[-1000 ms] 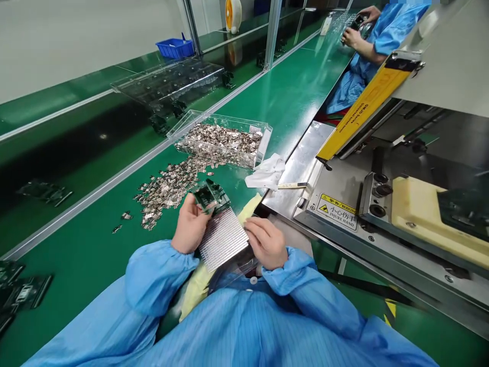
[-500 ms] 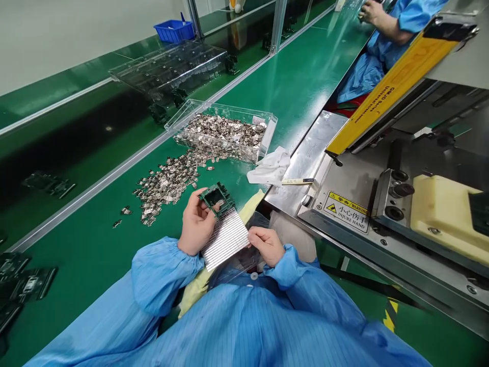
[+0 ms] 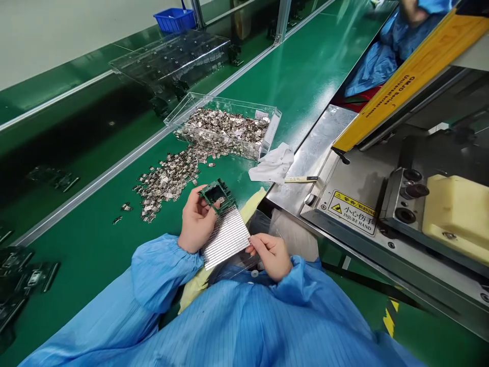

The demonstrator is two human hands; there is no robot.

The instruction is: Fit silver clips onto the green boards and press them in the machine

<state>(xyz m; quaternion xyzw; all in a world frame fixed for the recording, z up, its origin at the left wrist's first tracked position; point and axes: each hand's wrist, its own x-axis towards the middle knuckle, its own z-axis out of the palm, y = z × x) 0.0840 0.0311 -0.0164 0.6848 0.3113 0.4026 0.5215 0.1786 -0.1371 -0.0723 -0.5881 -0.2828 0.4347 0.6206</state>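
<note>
My left hand grips a small dark-green part with a square black opening, thumb over its near edge. A silvery sheet with thin parallel stripes lies just below that part, against the same hand; how the fingers hold it is hidden. My right hand is closed in a pinch at the sheet's right edge. Whether a separate strip is between those fingertips is too small to tell. Beyond my hands, small metal pieces lie heaped on the green tabletop.
A clear plastic box holds many more metal pieces. White cloth and a pen-like tool lie near the machine, which has a yellow bar. Dark-green parts sit at left. Another person's blue sleeve shows behind.
My right hand has moved slightly right and down, still at the sheet's edge. My left hand keeps its hold. The view has shifted a little, and the other person's hand has moved.
</note>
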